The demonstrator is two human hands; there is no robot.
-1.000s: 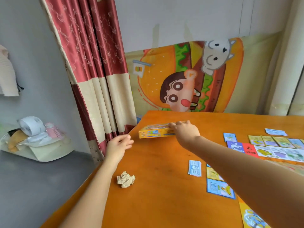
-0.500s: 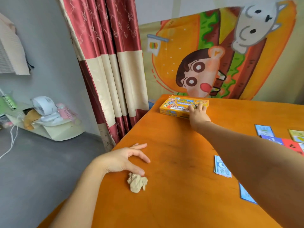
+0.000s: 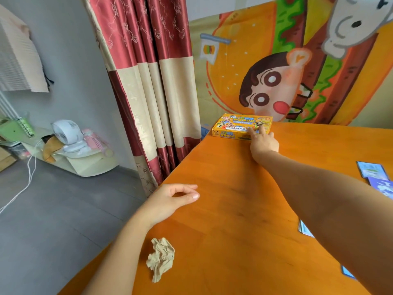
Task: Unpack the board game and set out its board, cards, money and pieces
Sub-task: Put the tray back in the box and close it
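Crumpled paper wad [image 3: 161, 258] nearest, on the orange counter [image 3: 223, 231] close to its left edge. Two blue-edged card corners [image 3: 305, 229] and [image 3: 347, 274] poke out from under the right forearm, mostly hidden. Left hand [image 3: 170, 201] at the counter's left edge, beyond the wad: fingers loosely curled, thumb tip near forefinger, holding nothing. Contact with the counter: can't tell. More blue cards [image 3: 372, 170] flat at the right frame edge, cut off. Right arm stretched far across; right hand [image 3: 263, 142] has straight fingers laid on the lid of the game box [image 3: 240, 126], not wrapped round it. Box is yellow, closed, lying flat at the counter's far left corner. Behind it: red-and-cream curtain [image 3: 148, 71] and a cartoon burger cloth [image 3: 287, 71]. Off left, a small white fan [image 3: 67, 132] down by the floor.
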